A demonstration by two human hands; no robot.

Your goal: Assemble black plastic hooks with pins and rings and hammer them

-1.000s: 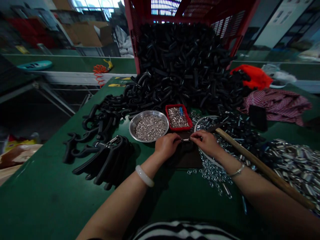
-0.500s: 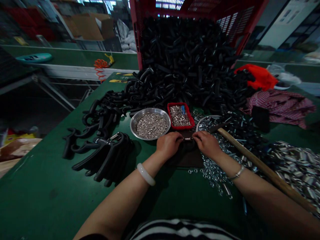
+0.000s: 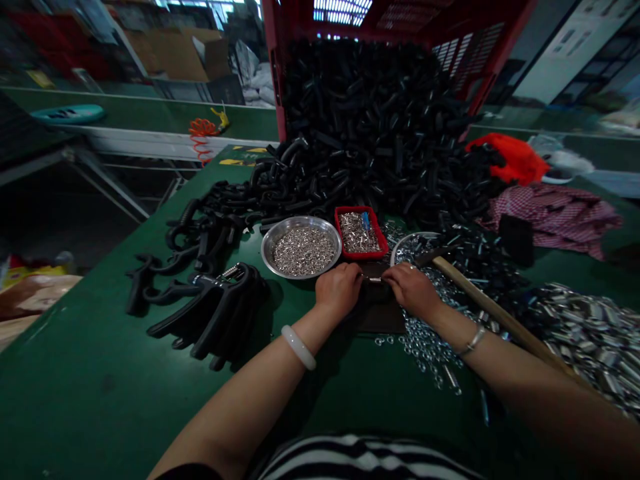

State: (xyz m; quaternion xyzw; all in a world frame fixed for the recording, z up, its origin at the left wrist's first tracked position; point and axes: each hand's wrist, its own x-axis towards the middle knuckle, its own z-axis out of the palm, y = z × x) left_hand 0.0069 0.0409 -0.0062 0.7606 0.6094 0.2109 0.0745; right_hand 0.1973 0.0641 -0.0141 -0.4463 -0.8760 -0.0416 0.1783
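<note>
Between my two hands a small metal spring piece [image 3: 374,279] lies level over a dark brown pad [image 3: 380,317]. My left hand [image 3: 340,289] pinches its left end, and my right hand [image 3: 411,289] is closed at its right end. Just beyond my hands stand a round metal bowl [image 3: 266,251] of small silver parts and a red tray [image 3: 341,244] with small metal pins and a blue item. A wooden-handled hammer [image 3: 493,308] lies right of my right hand, across loose nuts and bolts.
Black curved parts [image 3: 370,133] spill from a tilted red crate [image 3: 277,87] at the back. More black parts [image 3: 220,320] lie at left. Silver metal pieces [image 3: 595,340], a checked cloth [image 3: 560,213] and an orange cloth [image 3: 515,157] are at right.
My left hand has shifted slightly, and a little more of the piece shows between my fingers. The view has moved slightly.
</note>
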